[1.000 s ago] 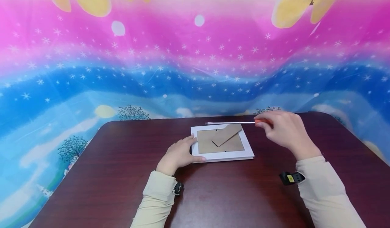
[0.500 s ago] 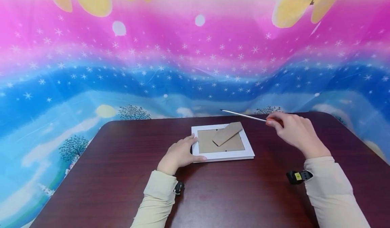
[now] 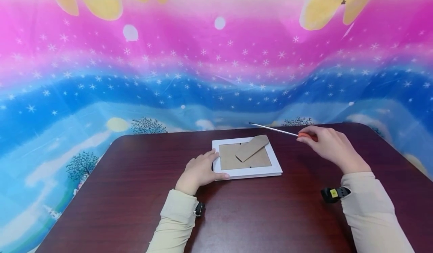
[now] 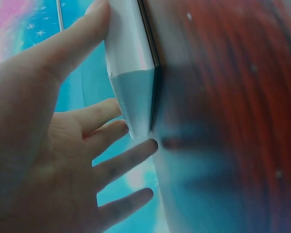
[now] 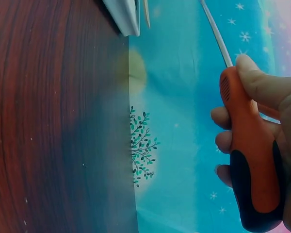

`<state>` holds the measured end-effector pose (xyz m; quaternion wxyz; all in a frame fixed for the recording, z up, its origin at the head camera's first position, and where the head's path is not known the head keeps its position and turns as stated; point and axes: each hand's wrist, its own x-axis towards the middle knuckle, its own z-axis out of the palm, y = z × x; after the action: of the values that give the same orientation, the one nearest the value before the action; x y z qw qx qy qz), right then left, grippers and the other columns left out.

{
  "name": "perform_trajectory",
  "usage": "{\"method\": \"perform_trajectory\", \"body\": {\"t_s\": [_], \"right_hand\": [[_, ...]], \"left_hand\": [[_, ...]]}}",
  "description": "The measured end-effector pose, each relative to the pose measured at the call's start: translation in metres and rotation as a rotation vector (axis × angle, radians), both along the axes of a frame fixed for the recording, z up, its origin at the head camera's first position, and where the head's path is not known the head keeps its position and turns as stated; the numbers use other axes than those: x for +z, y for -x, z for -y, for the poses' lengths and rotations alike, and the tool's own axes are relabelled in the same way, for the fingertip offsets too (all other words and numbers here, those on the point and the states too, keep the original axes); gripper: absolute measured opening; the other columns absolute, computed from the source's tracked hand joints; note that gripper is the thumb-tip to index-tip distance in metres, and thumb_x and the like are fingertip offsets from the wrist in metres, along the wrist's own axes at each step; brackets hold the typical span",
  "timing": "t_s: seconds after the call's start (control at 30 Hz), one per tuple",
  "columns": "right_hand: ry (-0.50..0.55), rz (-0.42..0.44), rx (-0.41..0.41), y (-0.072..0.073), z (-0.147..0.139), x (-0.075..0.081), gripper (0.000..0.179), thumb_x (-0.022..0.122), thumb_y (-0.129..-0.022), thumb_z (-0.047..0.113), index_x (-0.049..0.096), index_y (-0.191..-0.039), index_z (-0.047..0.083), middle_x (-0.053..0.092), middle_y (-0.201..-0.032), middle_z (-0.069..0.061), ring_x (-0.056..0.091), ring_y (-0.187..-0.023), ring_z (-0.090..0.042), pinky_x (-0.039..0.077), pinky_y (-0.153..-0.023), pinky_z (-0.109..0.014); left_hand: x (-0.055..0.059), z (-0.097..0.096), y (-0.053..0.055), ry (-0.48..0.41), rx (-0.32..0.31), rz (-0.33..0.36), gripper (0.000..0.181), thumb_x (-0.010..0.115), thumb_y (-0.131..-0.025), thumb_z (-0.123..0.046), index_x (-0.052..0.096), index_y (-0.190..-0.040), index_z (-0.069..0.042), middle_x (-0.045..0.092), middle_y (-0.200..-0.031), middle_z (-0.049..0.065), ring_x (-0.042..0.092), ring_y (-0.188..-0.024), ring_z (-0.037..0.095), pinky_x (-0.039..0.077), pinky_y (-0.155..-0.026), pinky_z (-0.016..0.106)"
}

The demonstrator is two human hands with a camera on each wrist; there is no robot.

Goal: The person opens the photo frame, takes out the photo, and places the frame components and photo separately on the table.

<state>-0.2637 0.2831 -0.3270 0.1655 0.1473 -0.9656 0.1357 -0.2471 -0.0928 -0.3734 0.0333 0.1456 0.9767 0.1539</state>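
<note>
On the table lies a white picture frame, back side up, with a brown backing board and a brown easel leg slanting across it. My left hand holds the frame by its near left corner. Its thumb is on the front edge and fingertips are at the left side, while the lower fingers are spread in the left wrist view. Raised right of the frame, my right hand grips a screwdriver by its orange and black handle. The metal shaft points left, apart from the frame.
The dark reddish-brown table has rounded far corners. Directly behind it hangs a patterned cloth in pink and blue. Each wrist carries a black strap device, such as the right one.
The right hand has moved right and slightly toward me with the screwdriver. Its tip has swung up and away from above the frame's far edge. Left hand and frame stay put.
</note>
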Motion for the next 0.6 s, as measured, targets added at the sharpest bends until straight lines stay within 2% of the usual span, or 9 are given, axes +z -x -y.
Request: {"method": "perform_trajectory", "body": {"t_s": [0.17, 0.43, 0.6], "right_hand": [[-0.015, -0.037, 0.001, -0.001, 0.001, 0.001, 0.029, 0.069, -0.093, 0.038, 0.073, -0.110, 0.015, 0.067, -0.085, -0.002, 0.054, -0.066, -0.019, 0.044, -0.059, -0.041], [-0.006, -0.051, 0.007, -0.003, 0.004, 0.001, 0.031, 0.068, -0.093, 0.041, 0.073, -0.111, 0.015, 0.066, -0.083, 0.001, 0.053, -0.066, -0.018, 0.041, -0.059, -0.038], [-0.009, -0.055, 0.007, -0.002, 0.003, 0.002, 0.031, 0.068, -0.093, 0.042, 0.073, -0.111, 0.017, 0.067, -0.083, 0.001, 0.055, -0.067, -0.018, 0.042, -0.059, -0.039]], "left_hand": [[0.002, -0.004, -0.003, 0.049, 0.021, -0.013, 0.088, 0.074, -0.079, -0.062, 0.050, -0.147, -0.012, 0.042, -0.153, 0.007, 0.043, -0.136, 0.033, 0.033, -0.109, 0.054], [0.007, -0.013, -0.011, 0.185, 0.036, -0.076, 0.087, 0.072, -0.076, -0.067, 0.056, -0.141, -0.011, 0.052, -0.145, 0.008, 0.051, -0.127, 0.030, 0.039, -0.103, 0.051], [0.012, -0.022, -0.017, 0.237, 0.058, -0.086, 0.084, 0.072, -0.076, -0.067, 0.060, -0.135, -0.009, 0.056, -0.139, 0.008, 0.052, -0.124, 0.029, 0.040, -0.101, 0.049]]}}
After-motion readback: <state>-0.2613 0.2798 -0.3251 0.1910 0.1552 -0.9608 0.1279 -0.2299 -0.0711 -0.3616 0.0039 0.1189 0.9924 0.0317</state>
